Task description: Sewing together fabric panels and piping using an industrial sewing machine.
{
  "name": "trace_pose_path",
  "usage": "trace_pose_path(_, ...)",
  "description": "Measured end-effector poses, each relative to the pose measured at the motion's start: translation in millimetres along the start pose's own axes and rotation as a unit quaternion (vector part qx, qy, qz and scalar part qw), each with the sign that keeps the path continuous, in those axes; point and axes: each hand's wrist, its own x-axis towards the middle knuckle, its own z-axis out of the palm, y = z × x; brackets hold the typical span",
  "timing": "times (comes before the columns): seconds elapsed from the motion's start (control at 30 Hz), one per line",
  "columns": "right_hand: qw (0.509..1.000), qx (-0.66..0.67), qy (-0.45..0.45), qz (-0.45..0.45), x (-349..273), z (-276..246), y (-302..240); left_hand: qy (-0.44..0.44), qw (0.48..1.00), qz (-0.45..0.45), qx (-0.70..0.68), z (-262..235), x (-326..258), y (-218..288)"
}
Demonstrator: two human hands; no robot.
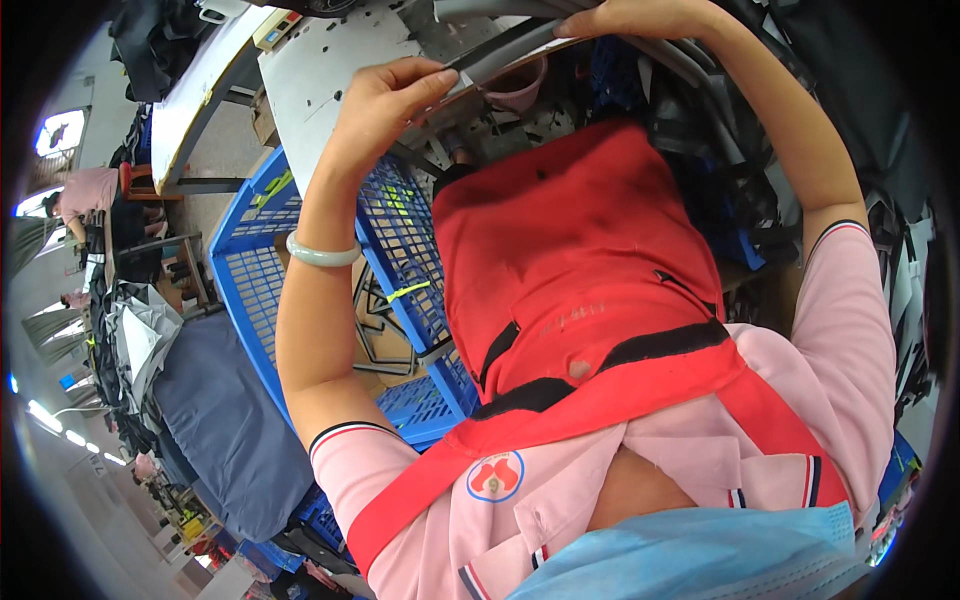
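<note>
Grey strip [500,55] is stretching between my hands, left hand [385,100] pinching, right hand [625,18] pressing its far end.

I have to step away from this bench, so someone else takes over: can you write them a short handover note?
Left hand pinches the near end of a long grey strip at the work table. Right hand presses on its far end. A blue crate stands by the left forearm. The strip is held flat over the table edge; nothing shows it finished or set down. What work remains on it cannot be told.
</note>
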Motion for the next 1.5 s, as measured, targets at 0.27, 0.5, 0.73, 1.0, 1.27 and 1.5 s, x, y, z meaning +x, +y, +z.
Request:
trace_pose_path(0.27, 0.994, 0.027, 0.076, 0.075, 19.4, -15.6, 0.4, 0.186, 0.948, 0.171, 0.196, -11.2, 36.4, 12.6)
trace_pose_path(0.5, 0.995, 0.012, 0.090, 0.043, 42.1, -18.5, 49.2, 0.195, 0.966, 0.100, 0.136, -15.7, 67.5, 7.0)
trace_pose_path(0.73, 0.991, 0.079, 0.092, 0.051, 44.7, -17.9, 27.2, 0.181, 0.973, 0.141, 0.036, -28.5, 76.3, -0.5)
trace_pose_path(1.0, 0.986, 0.052, 0.155, 0.024, 47.2, -12.7, 39.1, 0.188, 0.968, 0.141, -0.086, -55.6, 88.7, -21.7)
trace_pose_path(1.27, 0.947, -0.243, 0.022, -0.209, -0.2, 102.8, -6.6, 0.076, 0.974, 0.083, 0.195, 27.4, 46.9, 41.8)
trace_pose_path(1.5, 0.926, -0.319, 0.011, -0.201, 35.0, 143.0, -22.8, 0.036, 0.981, 0.181, 0.054, 37.3, 51.0, 18.1)
